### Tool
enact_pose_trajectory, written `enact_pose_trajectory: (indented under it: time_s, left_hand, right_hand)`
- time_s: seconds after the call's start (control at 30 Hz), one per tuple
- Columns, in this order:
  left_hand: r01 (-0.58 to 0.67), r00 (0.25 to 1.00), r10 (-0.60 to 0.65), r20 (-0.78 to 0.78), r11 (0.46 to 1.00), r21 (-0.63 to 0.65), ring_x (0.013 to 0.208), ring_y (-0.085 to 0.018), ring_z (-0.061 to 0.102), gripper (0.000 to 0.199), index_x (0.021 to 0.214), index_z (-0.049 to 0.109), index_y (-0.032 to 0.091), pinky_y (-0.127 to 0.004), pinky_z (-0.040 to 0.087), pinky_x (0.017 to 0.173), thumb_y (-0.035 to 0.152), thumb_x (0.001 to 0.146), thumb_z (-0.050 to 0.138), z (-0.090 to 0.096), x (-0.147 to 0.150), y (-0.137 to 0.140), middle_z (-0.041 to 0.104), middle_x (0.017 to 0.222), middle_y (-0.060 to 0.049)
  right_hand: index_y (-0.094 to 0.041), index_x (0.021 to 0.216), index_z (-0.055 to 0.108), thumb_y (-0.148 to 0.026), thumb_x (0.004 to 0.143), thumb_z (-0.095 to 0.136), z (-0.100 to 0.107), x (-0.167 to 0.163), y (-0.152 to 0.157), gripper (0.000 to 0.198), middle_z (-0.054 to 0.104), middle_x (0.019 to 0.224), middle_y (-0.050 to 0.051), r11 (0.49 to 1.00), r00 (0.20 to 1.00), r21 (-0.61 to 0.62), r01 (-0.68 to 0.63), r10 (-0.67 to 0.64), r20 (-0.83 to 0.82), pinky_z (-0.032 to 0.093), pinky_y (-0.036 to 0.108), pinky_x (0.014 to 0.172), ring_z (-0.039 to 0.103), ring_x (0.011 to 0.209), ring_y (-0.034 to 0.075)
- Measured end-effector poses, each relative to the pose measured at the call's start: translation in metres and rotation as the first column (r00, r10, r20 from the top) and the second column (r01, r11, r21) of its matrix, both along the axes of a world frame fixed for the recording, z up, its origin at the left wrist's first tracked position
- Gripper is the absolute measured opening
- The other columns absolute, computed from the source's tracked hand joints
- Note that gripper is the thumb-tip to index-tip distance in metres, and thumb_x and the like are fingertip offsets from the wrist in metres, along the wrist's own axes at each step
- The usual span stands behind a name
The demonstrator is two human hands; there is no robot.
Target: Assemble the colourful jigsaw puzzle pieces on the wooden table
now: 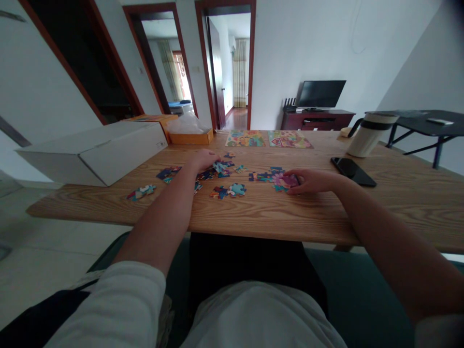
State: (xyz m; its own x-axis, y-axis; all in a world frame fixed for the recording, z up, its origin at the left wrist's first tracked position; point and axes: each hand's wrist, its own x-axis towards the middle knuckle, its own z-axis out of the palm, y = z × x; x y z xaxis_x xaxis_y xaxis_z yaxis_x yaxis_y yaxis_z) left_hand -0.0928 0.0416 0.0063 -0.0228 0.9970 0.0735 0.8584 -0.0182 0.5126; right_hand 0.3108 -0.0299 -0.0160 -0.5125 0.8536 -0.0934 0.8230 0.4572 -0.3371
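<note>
My left hand (204, 158) reaches into loose jigsaw puzzle pieces (222, 167), its fingers bent together with the tips among them. Whether a piece is pinched there is hidden. On the right, my right hand (308, 181) has thumb and fingers closed around the edges of a purple puzzle piece (284, 181). That piece lies at the right end of a small joined section (264, 175). More pieces rest nearer the table's front edge: a teal group (237, 189) between my hands and a joined pair (141, 192) left of my left forearm.
Two printed picture sheets (246, 138) lie at the back of the wooden table (261, 217). A white box (108, 152) and an orange tray (192, 137) with clear plastic stand left. At right are a black phone (352, 171) and a white tumbler (371, 135).
</note>
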Motion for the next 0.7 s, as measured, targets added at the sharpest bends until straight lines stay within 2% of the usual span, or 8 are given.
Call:
enact_pose_trajectory:
  time_s: [0.1,0.2,0.33,0.4,0.5,0.57,0.7]
  left_hand:
    - [0.204,0.977,-0.21,-0.034,0.97,-0.134,0.079,-0.021,0.067,0.03,0.087,0.081,0.023,-0.025,0.048,0.064,0.048,0.08,0.067,0.006,0.009,-0.008,0.077,0.085,-0.004]
    - [0.272,0.959,-0.283,-0.014,0.935,-0.226,0.086,-0.021,0.069,0.036,0.103,0.08,0.025,-0.026,0.049,0.068,0.049,0.08,0.067,0.022,0.014,-0.013,0.078,0.102,-0.005]
    - [0.153,0.986,-0.161,-0.037,0.976,-0.155,0.091,-0.024,0.072,0.048,0.123,0.074,0.028,-0.028,0.051,0.071,0.045,0.079,0.069,0.051,-0.005,-0.005,0.075,0.117,-0.009]
    - [0.106,0.987,-0.121,-0.105,0.985,-0.136,0.095,-0.026,0.072,0.05,0.123,0.074,0.026,-0.028,0.051,0.073,0.043,0.076,0.07,0.062,-0.029,0.0,0.074,0.12,-0.01]
    - [0.044,0.948,-0.082,-0.306,0.991,-0.129,0.107,-0.03,0.068,0.049,0.113,0.078,0.021,-0.029,0.051,0.085,0.044,0.07,0.072,0.068,-0.072,0.0,0.074,0.122,-0.011]
    - [-0.018,0.918,-0.068,-0.392,0.977,-0.212,0.108,-0.032,0.067,0.052,0.109,0.078,0.019,-0.031,0.052,0.085,0.046,0.064,0.075,0.065,-0.099,-0.005,0.072,0.126,-0.014]
    - [-0.171,0.916,-0.02,-0.4,0.884,-0.436,0.098,-0.036,0.068,0.065,0.116,0.076,0.023,-0.038,0.054,0.077,0.054,0.059,0.079,0.055,-0.139,-0.018,0.071,0.125,-0.018]
  right_hand:
    - [-0.026,0.146,0.057,-0.067,0.074,0.07,0.002,-0.001,-0.001,0.084,0.062,0.144,0.009,1.0,1.0,-0.013,0.009,-0.009,0.02,0.043,0.051,0.112,0.059,0.129,0.038]
    - [-0.027,0.144,0.058,-0.066,0.074,0.07,0.001,-0.001,-0.001,0.081,0.063,0.143,0.008,1.0,1.0,-0.016,0.007,-0.007,0.017,0.044,0.05,0.112,0.06,0.127,0.037]
    - [-0.028,0.144,0.058,-0.065,0.074,0.071,0.001,0.0,0.0,0.08,0.065,0.141,0.007,1.0,1.0,-0.009,-0.001,0.001,0.008,0.045,0.048,0.111,0.061,0.126,0.036]
    - [-0.03,0.143,0.06,-0.065,0.074,0.072,0.001,0.0,0.0,0.078,0.066,0.14,0.006,1.0,1.0,-0.001,-0.005,0.005,0.005,0.046,0.05,0.11,0.061,0.125,0.037]
    - [-0.03,0.142,0.061,-0.065,0.074,0.072,0.002,-0.001,-0.001,0.077,0.066,0.14,0.007,1.0,1.0,-0.001,-0.001,0.001,0.004,0.046,0.052,0.109,0.062,0.124,0.038]
    - [-0.03,0.141,0.061,-0.065,0.074,0.072,0.003,-0.001,-0.001,0.077,0.066,0.14,0.007,1.0,1.0,-0.006,0.004,-0.004,0.009,0.046,0.052,0.109,0.062,0.124,0.038]
    - [-0.028,0.142,0.061,-0.065,0.074,0.072,0.001,0.0,-0.001,0.078,0.066,0.14,0.008,1.0,1.0,-0.015,0.001,-0.001,-0.006,0.044,0.051,0.111,0.06,0.126,0.038]
